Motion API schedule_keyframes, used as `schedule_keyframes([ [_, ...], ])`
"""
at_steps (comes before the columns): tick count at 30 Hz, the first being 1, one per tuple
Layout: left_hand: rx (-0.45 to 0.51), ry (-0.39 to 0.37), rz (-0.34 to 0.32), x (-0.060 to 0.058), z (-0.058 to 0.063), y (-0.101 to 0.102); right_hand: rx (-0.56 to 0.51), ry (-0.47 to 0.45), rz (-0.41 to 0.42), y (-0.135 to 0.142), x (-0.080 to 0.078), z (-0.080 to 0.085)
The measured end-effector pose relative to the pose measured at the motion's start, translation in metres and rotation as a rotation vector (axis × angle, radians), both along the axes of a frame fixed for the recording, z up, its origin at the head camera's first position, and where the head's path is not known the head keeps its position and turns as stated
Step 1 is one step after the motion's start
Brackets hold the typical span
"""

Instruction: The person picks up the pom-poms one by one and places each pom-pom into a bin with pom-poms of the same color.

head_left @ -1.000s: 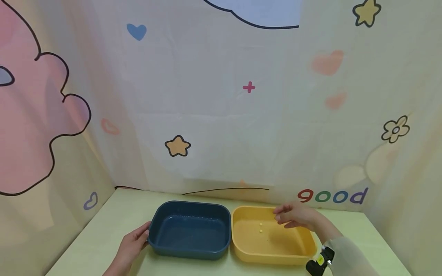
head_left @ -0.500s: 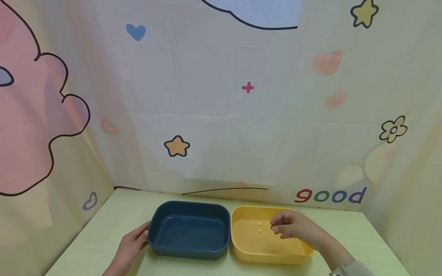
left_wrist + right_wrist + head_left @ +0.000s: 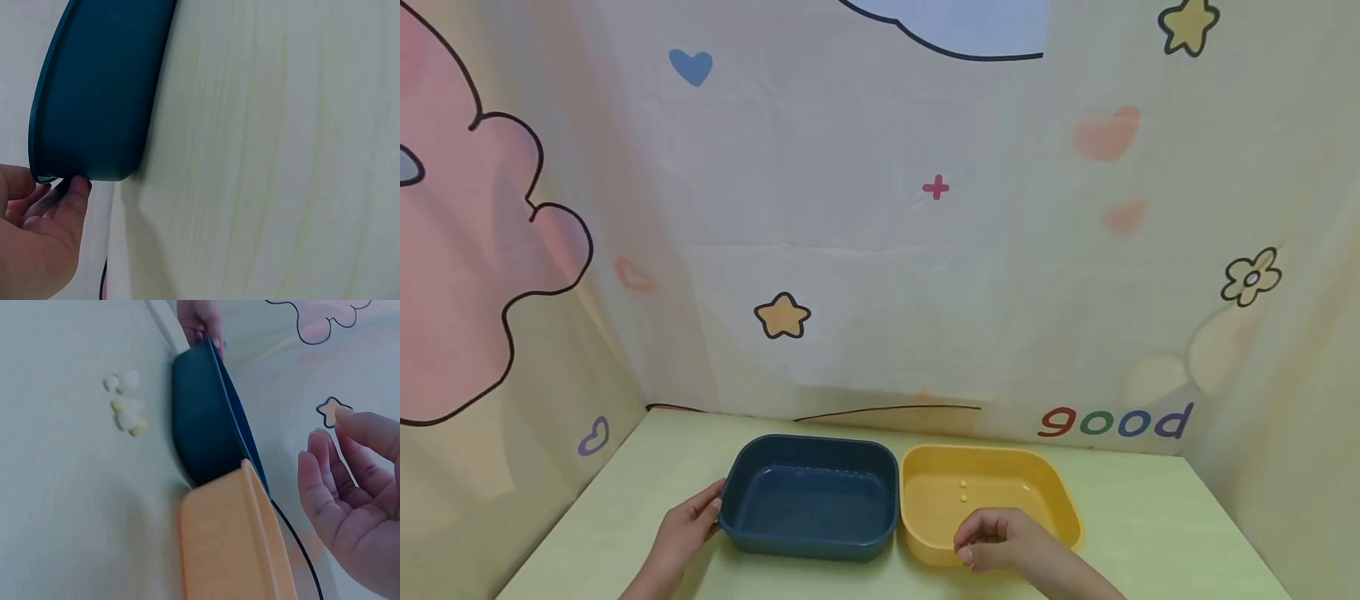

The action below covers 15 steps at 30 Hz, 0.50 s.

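Observation:
The left hand [image 3: 681, 529] grips the left end of a dark blue plastic tub [image 3: 808, 548], which holds nothing I can see. In the left wrist view the fingers pinch the end of the blue tub [image 3: 103, 94], close to its rim. Beside it stands a yellow tub [image 3: 1063, 500] with two small pale yellow bits [image 3: 963, 492] on its floor. My right hand [image 3: 1007, 542] hangs over that tub's front edge, fingers loosely bent. The right wrist view shows this hand [image 3: 356, 494] with thumb and fingertips apart and nothing between them.
A small cluster of white and yellow pieces [image 3: 128, 406], blurred, lies on the table in front of the tubs in the right wrist view. The pale table [image 3: 1157, 517] ends at a printed cloth backdrop [image 3: 865, 208]. A dark cord-like line [image 3: 300, 534] runs behind the tubs.
The right hand has come from the yellow tub's back right, forward and leftward to its front edge. The left hand keeps its hold on the blue tub.

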State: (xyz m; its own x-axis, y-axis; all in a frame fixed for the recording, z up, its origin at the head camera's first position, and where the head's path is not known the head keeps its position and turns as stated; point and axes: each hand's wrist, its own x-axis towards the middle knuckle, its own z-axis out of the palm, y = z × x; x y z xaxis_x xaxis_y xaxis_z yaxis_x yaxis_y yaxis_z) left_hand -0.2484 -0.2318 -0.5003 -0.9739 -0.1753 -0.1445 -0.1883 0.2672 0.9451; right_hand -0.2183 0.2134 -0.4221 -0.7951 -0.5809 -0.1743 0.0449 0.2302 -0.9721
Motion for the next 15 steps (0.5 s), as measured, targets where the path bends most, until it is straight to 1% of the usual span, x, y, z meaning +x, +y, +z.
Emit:
schedule_keyframes([
  [3, -0.002, -0.006, 0.002, 0.000, 0.000, 0.001, 0.005, -0.018, 0.029, -0.008, 0.003, -0.006],
  [5, 0.001, -0.006, 0.002, 0.000, 0.001, 0.001, 0.017, -0.045, 0.040, -0.014, 0.006, -0.010],
  [8, -0.002, -0.002, -0.005, 0.001, 0.001, 0.001, 0.051, -0.102, 0.021, -0.021, 0.009, -0.018],
  [10, -0.001, 0.006, -0.012, 0.002, 0.002, 0.001, 0.075, -0.116, 0.003, -0.026, 0.011, -0.025],
  [13, -0.002, 0.007, -0.019, 0.003, 0.003, 0.001, 0.119, -0.105, -0.016, -0.032, 0.013, -0.037],
  [15, -0.001, 0.004, -0.018, 0.004, 0.004, 0.001, 0.148, -0.088, -0.012, -0.036, 0.013, -0.046],
])
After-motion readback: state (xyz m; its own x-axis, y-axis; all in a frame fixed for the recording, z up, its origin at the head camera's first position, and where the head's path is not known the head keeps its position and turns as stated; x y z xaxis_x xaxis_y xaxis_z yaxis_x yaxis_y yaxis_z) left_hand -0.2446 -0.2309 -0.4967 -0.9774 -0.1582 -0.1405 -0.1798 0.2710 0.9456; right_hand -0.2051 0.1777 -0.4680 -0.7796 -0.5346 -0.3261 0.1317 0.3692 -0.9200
